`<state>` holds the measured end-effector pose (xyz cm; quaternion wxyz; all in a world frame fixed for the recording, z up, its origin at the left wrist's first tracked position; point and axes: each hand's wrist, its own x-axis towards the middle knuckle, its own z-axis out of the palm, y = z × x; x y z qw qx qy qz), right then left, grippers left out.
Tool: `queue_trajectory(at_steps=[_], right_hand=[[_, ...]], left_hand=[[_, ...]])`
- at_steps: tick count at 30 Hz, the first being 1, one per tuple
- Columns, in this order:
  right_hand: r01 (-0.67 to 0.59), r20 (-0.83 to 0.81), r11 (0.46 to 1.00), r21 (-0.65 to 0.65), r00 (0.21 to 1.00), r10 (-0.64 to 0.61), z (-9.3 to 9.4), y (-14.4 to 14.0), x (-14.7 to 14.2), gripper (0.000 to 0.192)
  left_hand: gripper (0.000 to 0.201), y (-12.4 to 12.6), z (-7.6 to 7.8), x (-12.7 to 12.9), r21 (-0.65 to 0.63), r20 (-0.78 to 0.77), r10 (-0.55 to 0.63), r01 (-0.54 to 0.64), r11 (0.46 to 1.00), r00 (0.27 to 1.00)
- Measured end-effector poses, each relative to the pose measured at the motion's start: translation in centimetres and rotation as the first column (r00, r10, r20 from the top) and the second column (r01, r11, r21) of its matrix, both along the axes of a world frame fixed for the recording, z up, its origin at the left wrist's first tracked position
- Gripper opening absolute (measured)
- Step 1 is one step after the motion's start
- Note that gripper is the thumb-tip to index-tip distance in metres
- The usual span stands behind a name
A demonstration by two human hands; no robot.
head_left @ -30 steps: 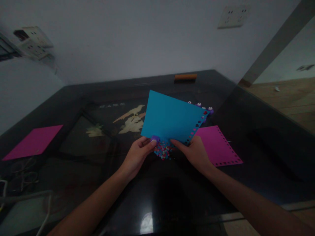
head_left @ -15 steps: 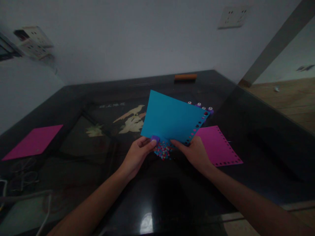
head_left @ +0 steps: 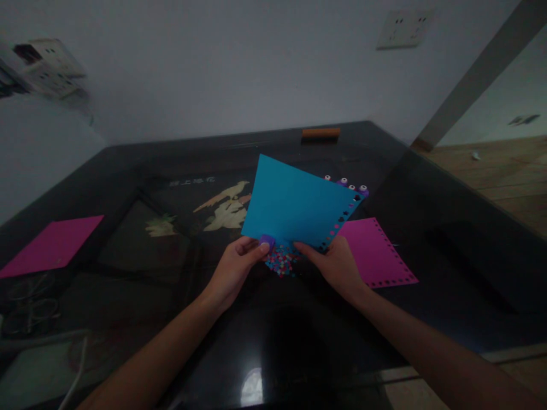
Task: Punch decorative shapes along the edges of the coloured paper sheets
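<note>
A blue sheet of paper (head_left: 301, 202), with a row of punched holes down its right edge, is held tilted above the dark table. My left hand (head_left: 234, 266) is closed on a small purple paper punch (head_left: 267, 244) at the sheet's lower left corner, thumb pressed on its white button. My right hand (head_left: 337, 265) pinches the sheet's lower edge with the thumb on top. Beneath, a heap of tiny coloured paper bits (head_left: 281, 263) lies on the table. Several more purple punches (head_left: 363, 191) with white tops stand behind the sheet, partly hidden by it.
A pink sheet with punched edges (head_left: 380, 253) lies right of my hands. Another pink sheet (head_left: 55, 245) lies at the left, near a coiled cable (head_left: 32, 313). An orange-brown bar (head_left: 320, 132) sits at the table's back edge, before the wall.
The camera view has shifted slightly. Both hands keep their hold on the punch and the blue sheet, with no other clear change.
</note>
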<state>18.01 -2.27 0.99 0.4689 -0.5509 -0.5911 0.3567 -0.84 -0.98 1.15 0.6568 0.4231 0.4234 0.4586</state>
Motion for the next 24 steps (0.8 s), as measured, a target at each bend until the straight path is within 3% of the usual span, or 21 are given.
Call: queue_trajectory(at_steps=[24], right_hand=[[0.017, -0.008, 1.000, 0.013, 1.000, -0.017, 0.05, -0.08, -0.06, 0.016]], left_hand=[[0.017, -0.22, 0.51, 0.03, 0.022, -0.030, 0.016, -0.015, 1.000, 0.999]])
